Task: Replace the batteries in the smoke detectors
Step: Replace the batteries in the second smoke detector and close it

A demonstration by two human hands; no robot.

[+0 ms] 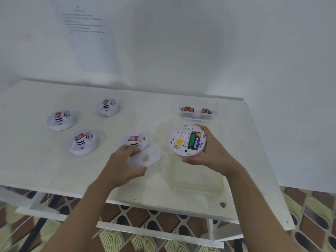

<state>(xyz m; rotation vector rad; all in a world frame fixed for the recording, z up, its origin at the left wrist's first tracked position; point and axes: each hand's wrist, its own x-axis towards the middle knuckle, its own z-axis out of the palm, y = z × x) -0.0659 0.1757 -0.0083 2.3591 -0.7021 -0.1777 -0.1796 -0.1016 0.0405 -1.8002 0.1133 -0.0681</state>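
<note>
Five smoke detectors (61, 120) show. Four sit dome-up on the table (36, 160), three toward 9 o'clock and one centre detector (135, 140), likely waiting their turn. The right hand (209, 155) grips the fifth detector (188, 140) at 3 o'clock, back turned up so its open bay faces the person. Two cells lie inside, a green battery (191, 141) and a blue battery (197, 142). The left hand (123, 164) pinches the one back plate (149, 157) between thumb and curled fingers, holding it aside. One clear tray (197, 118) at 1 o'clock keeps spare batteries within reach, though they are too blurred to count. One clear tub (196, 179) at 5 o'clock is probably for spent cells.
</note>
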